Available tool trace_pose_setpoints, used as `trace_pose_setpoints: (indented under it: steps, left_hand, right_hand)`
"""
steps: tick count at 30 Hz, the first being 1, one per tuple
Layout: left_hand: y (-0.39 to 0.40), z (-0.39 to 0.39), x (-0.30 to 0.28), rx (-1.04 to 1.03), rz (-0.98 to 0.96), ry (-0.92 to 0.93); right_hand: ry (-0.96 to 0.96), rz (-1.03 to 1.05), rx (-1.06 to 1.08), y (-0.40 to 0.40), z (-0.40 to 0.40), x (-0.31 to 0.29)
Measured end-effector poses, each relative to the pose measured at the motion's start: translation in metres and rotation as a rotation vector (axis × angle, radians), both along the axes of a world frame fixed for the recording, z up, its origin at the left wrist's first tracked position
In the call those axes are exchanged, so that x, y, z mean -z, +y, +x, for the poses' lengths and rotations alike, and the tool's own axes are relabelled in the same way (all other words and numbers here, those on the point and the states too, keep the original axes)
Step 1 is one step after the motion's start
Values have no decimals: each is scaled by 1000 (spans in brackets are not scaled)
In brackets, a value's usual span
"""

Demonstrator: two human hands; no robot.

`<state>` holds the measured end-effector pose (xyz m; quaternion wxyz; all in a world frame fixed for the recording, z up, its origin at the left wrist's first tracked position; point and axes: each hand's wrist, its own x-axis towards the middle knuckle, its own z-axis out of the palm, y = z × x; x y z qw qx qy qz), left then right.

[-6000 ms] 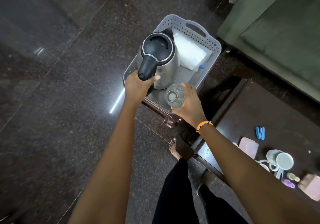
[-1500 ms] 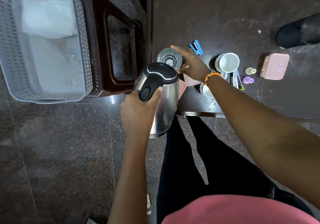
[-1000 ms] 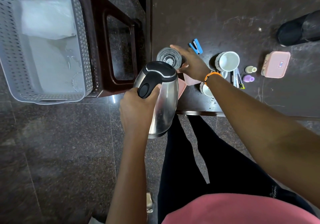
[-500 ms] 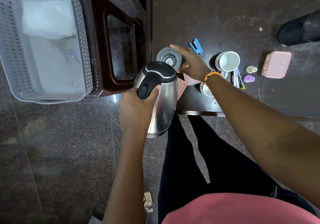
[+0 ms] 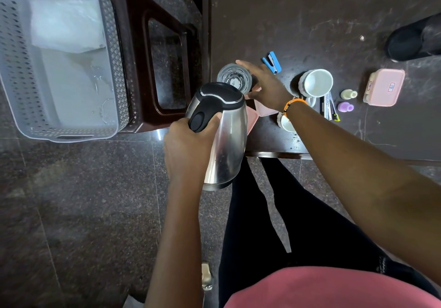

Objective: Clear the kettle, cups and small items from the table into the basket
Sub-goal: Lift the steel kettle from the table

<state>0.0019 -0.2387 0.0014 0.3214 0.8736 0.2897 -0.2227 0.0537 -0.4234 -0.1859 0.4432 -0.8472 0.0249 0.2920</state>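
A steel kettle (image 5: 226,138) is gripped by its black handle in the left hand (image 5: 188,145), fingers wrapped tight around it, and is held tilted in the air over the near left corner of the dark table (image 5: 310,21), its spout end close above a glass (image 5: 234,78). The glass is steadied on the table by the right hand (image 5: 267,86), the fingers curved round its right side and the thumb pressed at its near side; an orange band (image 5: 294,103) is worn on that wrist. A pink lid (image 5: 253,119) is seen just under the kettle and hand, partly hidden. To the right, a white cup (image 5: 316,82) is stood upright, with a second cup (image 5: 286,123) near the wrist, mostly covered by the arm. A blue stapler (image 5: 272,62) is laid just beyond the hand. Farther right, two small bottles, one pale (image 5: 349,94) and one purple (image 5: 345,106), are placed beside a pink box (image 5: 384,87); thin tools (image 5: 330,108) lie between cup and bottles, too small to be told apart. A dark round object (image 5: 415,39) is seen at the table's far right edge. The grey basket (image 5: 114,45) is set on a brown stool (image 5: 162,69) left of the table, well apart from the kettle, with a white cloth (image 5: 64,21) inside.
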Motion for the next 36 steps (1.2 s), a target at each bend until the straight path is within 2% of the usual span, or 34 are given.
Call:
trace_pose_setpoints:
  steps: [13, 28, 36]
  left_hand:
    - [-1, 6, -4, 11, 1, 17]
    - [1, 10, -3, 30, -26, 5]
    - [1, 13, -4, 79, -6, -1]
  right_hand:
    - [5, -21, 12, 2, -1, -2]
    - [29, 86, 55, 5, -1, -23]
    - [-22, 18, 32, 5, -1, -21]
